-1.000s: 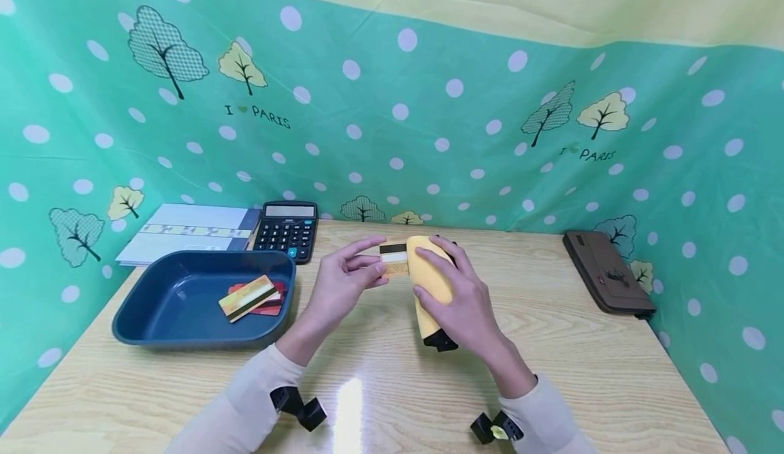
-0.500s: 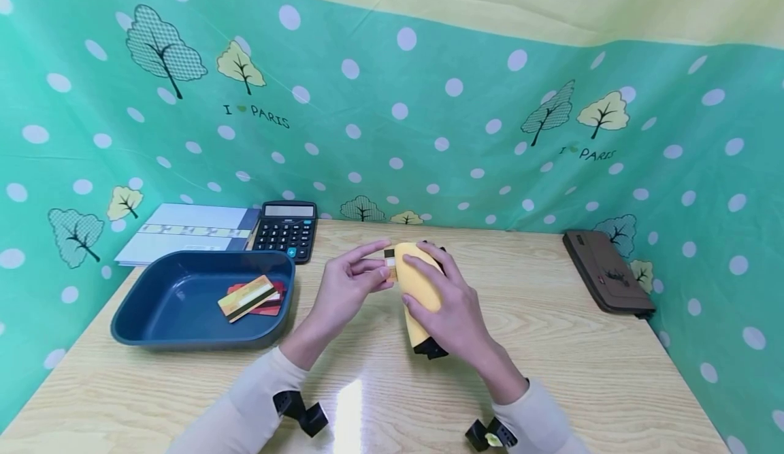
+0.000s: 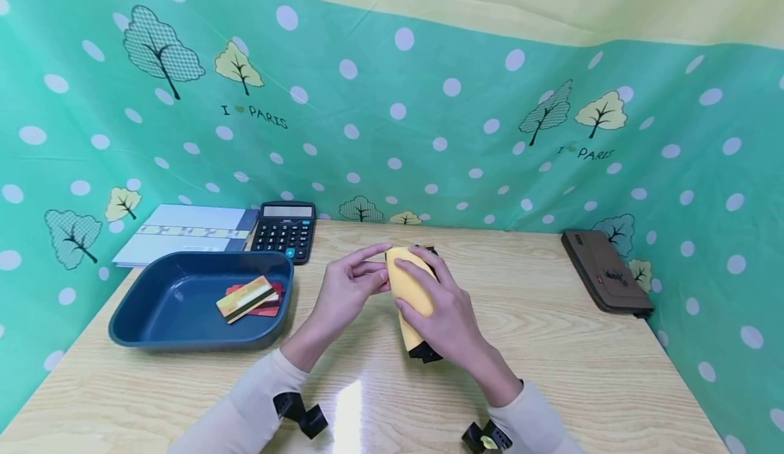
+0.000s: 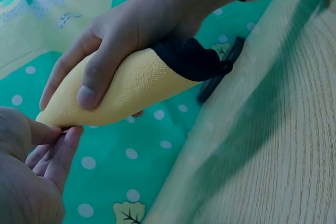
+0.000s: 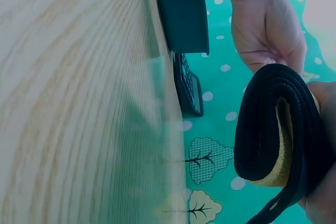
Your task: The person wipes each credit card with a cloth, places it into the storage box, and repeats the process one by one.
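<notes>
My right hand [image 3: 437,307] grips a folded yellow cloth [image 3: 409,287] with black edging, held over the middle of the table. In the left wrist view its thumb lies across the cloth's fuzzy face. In the right wrist view the black-edged end [image 5: 268,124] shows several stacked layers. My left hand [image 3: 349,284] is at the cloth's left edge, thumb and fingertips pinching the bank card there. Only a thin edge of that card [image 4: 66,128] shows; the cloth hides the rest. A gold card [image 3: 246,299] with a dark stripe lies across red cards [image 3: 269,310] in the blue basin [image 3: 184,342].
Behind the basin stand a black calculator [image 3: 284,233] and a white folder or book [image 3: 190,226]. A brown zip case [image 3: 606,270] lies at the table's right side. A green dotted curtain [image 3: 398,134] hangs along the back and sides of the wooden table [image 3: 520,345].
The cloth and right hand have moved left toward the left hand. The striped card between them, plainly visible earlier, is now almost wholly covered by the cloth.
</notes>
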`<state>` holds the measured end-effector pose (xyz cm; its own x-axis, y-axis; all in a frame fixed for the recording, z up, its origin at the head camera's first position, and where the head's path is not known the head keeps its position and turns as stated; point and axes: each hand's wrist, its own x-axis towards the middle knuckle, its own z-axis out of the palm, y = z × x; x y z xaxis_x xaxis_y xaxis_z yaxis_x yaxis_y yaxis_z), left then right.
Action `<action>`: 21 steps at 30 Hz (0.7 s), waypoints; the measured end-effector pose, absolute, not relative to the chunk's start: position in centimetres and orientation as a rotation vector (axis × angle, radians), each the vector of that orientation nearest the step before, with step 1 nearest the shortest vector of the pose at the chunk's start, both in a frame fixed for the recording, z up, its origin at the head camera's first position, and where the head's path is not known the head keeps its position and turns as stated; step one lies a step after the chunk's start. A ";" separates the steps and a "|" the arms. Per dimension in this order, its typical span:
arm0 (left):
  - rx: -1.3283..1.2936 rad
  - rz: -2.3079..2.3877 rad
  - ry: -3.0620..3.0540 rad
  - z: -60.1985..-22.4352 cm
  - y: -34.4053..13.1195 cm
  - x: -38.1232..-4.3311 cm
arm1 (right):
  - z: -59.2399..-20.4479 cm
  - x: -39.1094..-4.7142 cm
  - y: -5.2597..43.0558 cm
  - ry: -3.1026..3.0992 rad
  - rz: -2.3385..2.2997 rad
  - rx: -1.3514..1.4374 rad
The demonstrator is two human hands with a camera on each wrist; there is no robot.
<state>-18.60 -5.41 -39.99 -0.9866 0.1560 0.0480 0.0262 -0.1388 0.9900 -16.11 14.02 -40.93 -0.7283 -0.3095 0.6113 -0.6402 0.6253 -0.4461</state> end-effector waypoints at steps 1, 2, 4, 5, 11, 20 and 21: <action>0.212 2.299 2.004 -40.0 -5.4 -18.6 | -40.9 -16.1 14.0 -2.369 0.907 0.742; 0.214 2.302 2.005 -40.0 -5.4 -18.6 | -41.0 -16.2 14.1 -2.370 0.898 0.738; 0.221 2.306 2.008 -40.0 -5.4 -18.6 | -41.0 -16.2 14.2 -2.370 0.881 0.726; 0.226 2.306 2.010 -40.0 -5.4 -18.6 | -41.0 -16.3 14.3 -2.364 0.878 0.721; 0.260 2.294 2.067 -39.7 -5.6 -18.5 | -40.6 -16.6 14.8 -2.317 0.894 0.691; 0.266 2.295 2.115 -38.9 -6.2 -18.5 | -39.9 -17.2 16.0 -2.357 0.935 0.615; 0.261 2.290 2.121 -38.9 -6.3 -18.5 | -39.9 -17.3 16.1 -2.366 0.939 0.607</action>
